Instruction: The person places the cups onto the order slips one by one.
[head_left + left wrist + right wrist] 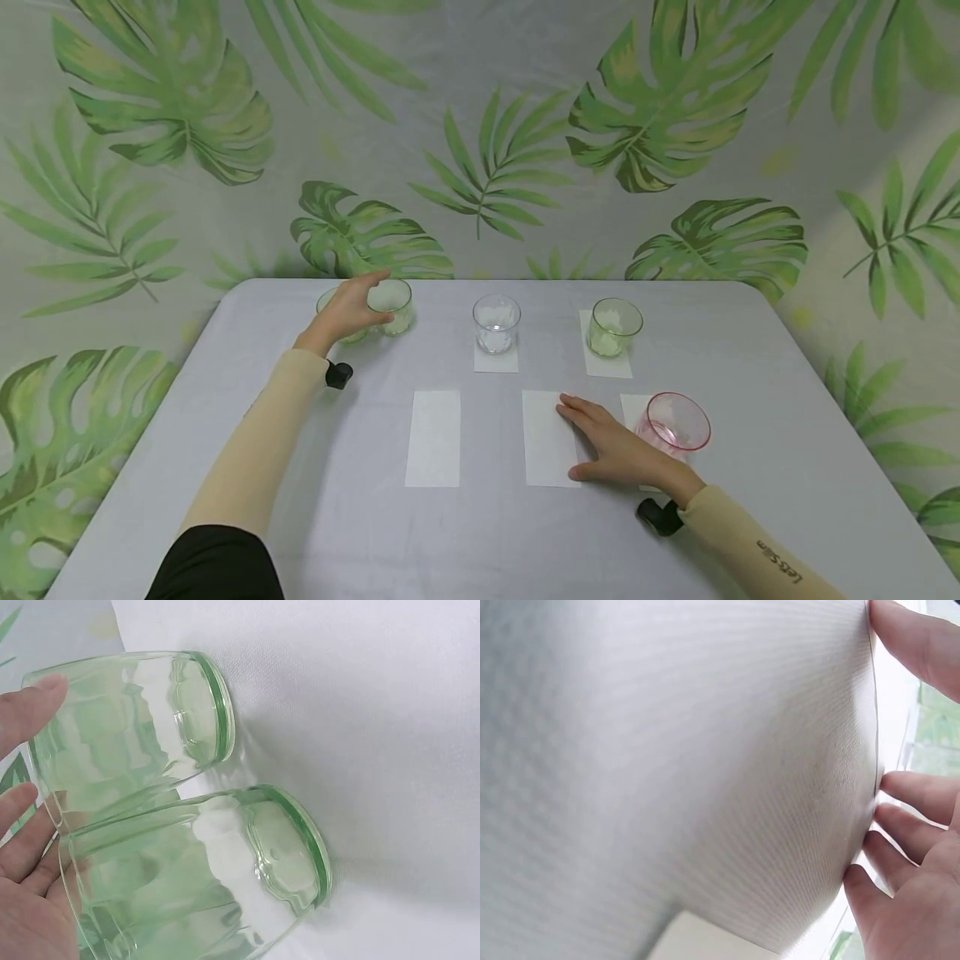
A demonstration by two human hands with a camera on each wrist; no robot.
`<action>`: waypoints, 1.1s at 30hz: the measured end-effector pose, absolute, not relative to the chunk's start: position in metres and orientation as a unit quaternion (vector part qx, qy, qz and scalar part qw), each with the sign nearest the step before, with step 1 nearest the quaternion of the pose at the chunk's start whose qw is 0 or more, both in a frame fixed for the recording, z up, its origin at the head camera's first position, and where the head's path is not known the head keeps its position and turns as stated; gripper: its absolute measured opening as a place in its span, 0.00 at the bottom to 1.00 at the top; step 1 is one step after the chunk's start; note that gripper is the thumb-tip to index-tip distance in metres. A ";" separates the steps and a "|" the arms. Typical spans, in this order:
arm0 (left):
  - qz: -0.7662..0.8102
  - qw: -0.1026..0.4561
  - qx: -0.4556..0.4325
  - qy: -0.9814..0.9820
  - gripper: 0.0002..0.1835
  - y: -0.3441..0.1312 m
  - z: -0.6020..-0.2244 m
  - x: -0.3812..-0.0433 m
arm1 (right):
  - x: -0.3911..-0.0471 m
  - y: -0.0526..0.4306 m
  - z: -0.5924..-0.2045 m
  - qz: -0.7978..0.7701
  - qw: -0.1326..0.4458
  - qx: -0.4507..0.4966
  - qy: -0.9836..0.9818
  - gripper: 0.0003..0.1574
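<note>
Over the remote feed I am finding the left hand [348, 307] positioned at two green glasses at the table's back left. Its thumb and fingers are standing apart about the right-hand green glass [135, 720], the thumb lying by the rim; I cannot tell whether it is pressing. The left-hand green glass [172, 877] is standing just beside. The right hand [618, 450] is lying with fingers extended, thumb well apart, at the right edge of the middle front card [543, 437]. A pink glass [678, 417] is standing near the right wrist. Behind, a clear glass [497, 325] and another green glass [615, 329] are each occupying a white card on the table [480, 533].
</note>
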State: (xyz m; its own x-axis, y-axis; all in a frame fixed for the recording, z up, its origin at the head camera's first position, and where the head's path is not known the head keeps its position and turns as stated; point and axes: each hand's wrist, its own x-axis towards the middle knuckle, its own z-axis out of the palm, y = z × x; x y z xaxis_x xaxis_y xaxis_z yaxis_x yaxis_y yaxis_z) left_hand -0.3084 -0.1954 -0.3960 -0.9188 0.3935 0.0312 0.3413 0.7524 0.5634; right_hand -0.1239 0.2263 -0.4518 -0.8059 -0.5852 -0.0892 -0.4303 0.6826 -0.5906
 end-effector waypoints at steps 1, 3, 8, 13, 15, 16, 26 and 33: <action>0.293 0.042 0.197 0.935 0.43 -0.195 -0.396 -0.308 | -0.124 0.226 -0.452 -0.283 0.137 -0.279 0.907 0.56; 0.296 0.039 0.196 0.934 0.43 -0.195 -0.397 -0.307 | -0.124 0.226 -0.452 -0.283 0.138 -0.278 0.907 0.56; 0.299 0.034 0.193 0.934 0.42 -0.194 -0.397 -0.303 | -0.123 0.226 -0.451 -0.282 0.140 -0.277 0.908 0.56; 0.297 0.022 0.200 0.933 0.42 -0.193 -0.395 -0.298 | -0.123 0.225 -0.450 -0.282 0.139 -0.278 0.908 0.56; 0.300 0.016 0.203 0.932 0.42 -0.192 -0.395 -0.296 | -0.123 0.225 -0.449 -0.282 0.138 -0.278 0.908 0.56; 0.302 0.013 0.205 0.931 0.42 -0.192 -0.395 -0.295 | -0.124 0.225 -0.449 -0.281 0.138 -0.278 0.908 0.56; 0.340 0.003 0.218 0.915 0.42 -0.186 -0.391 -0.281 | -0.124 0.225 -0.450 -0.278 0.140 -0.275 0.910 0.56; 0.357 0.005 0.236 0.904 0.41 -0.178 -0.388 -0.269 | -0.125 0.226 -0.450 -0.276 0.135 -0.279 0.910 0.56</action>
State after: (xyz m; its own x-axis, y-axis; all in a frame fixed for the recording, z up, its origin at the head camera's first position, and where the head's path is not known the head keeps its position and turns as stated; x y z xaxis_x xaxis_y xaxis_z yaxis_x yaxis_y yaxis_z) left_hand -0.2687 -0.1780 -0.3877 -0.8881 0.4312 0.1592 0.4235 0.6330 0.6481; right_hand -0.1248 0.2264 -0.4504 -0.8076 -0.5826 -0.0920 -0.4330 0.6915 -0.5782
